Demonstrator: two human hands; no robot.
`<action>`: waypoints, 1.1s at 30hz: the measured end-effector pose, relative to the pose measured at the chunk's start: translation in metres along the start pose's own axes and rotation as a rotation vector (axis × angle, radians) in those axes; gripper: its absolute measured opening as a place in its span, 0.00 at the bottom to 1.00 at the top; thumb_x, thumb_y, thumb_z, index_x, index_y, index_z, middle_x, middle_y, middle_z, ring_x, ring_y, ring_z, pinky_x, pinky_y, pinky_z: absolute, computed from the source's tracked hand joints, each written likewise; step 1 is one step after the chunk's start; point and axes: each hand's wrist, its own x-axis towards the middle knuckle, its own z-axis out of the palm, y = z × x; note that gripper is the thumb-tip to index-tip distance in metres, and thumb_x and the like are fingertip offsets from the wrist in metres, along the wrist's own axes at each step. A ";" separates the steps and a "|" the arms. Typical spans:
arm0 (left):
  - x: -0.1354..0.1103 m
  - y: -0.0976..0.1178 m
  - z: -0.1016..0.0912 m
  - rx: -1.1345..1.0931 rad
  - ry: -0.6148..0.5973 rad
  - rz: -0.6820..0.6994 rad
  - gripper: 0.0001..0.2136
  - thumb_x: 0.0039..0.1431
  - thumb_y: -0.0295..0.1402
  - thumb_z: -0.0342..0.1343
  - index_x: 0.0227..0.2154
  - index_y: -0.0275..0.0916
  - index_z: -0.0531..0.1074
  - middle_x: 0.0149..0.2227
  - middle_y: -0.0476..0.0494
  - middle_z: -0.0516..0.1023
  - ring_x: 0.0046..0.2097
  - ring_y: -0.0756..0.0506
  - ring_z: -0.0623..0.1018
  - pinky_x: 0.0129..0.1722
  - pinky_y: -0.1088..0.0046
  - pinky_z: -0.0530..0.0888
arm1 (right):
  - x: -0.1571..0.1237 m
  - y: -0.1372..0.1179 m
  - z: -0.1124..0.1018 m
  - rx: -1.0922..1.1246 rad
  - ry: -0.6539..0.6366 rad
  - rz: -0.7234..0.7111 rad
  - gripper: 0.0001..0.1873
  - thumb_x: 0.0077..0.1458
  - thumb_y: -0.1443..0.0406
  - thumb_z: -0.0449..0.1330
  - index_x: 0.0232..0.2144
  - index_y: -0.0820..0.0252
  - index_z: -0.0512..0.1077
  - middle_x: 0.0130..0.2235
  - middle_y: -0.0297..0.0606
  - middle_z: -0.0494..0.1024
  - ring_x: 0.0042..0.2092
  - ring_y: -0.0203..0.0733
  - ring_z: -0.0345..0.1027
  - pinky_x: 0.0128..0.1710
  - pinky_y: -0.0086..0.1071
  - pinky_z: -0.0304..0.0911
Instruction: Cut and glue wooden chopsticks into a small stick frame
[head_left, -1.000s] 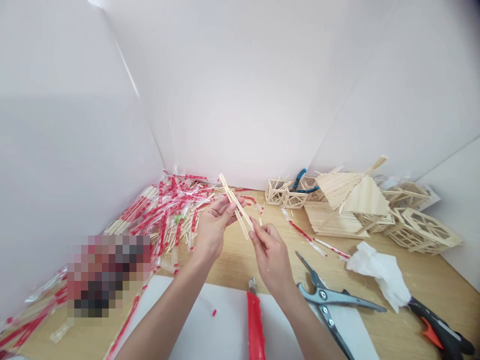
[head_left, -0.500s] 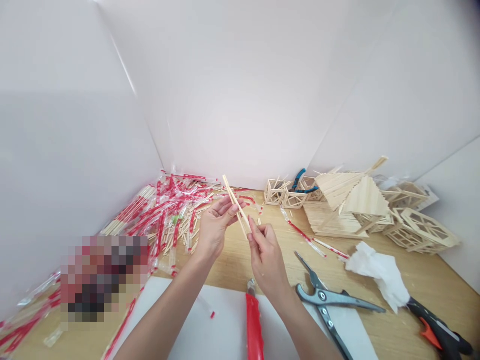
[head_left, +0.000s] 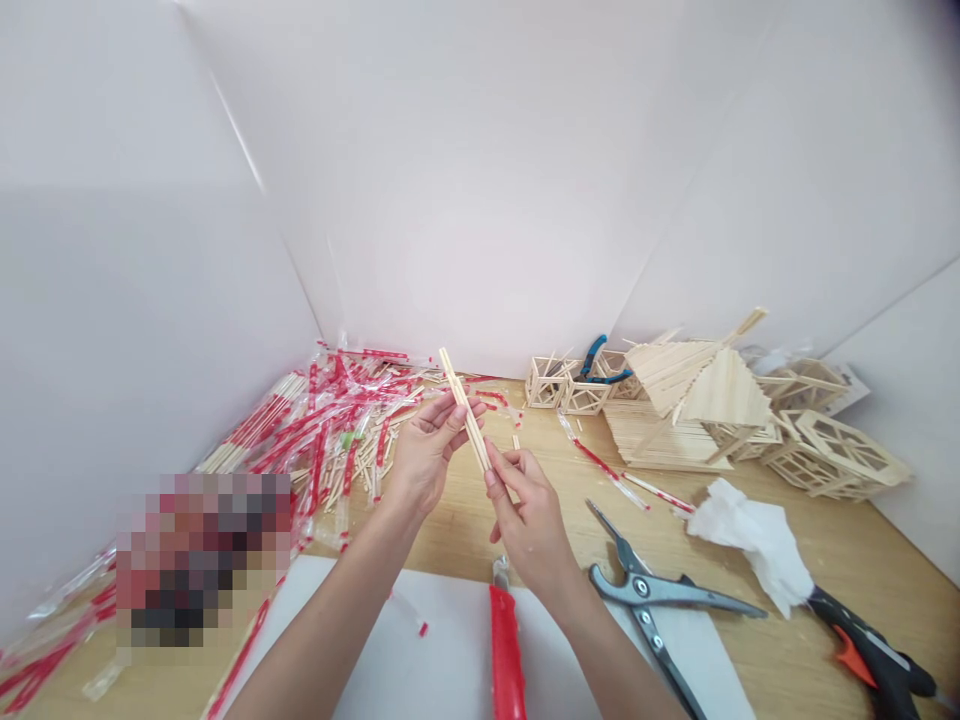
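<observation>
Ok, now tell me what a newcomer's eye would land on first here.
Probably the pale wooden sticks, held up mid-picture between the left hand and the right hand. Next might come the tangle of clear, red-marked wrappers heaped on the left, and the roofed stick model at the back right. The red-handled tool also stands out, front and centre.

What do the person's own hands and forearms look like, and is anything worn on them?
The left hand and right hand are bare, without gloves. No sleeve shows on the left forearm or right forearm, and no watch or bracelet is visible.
</observation>
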 end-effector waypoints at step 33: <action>-0.016 -0.011 0.015 -0.084 0.055 -0.013 0.12 0.46 0.29 0.62 0.37 0.36 0.75 0.39 0.44 0.79 0.41 0.47 0.78 0.50 0.64 0.71 | 0.009 0.005 -0.003 0.412 -0.030 0.299 0.23 0.50 0.53 0.58 0.45 0.59 0.73 0.35 0.42 0.77 0.28 0.38 0.74 0.25 0.28 0.67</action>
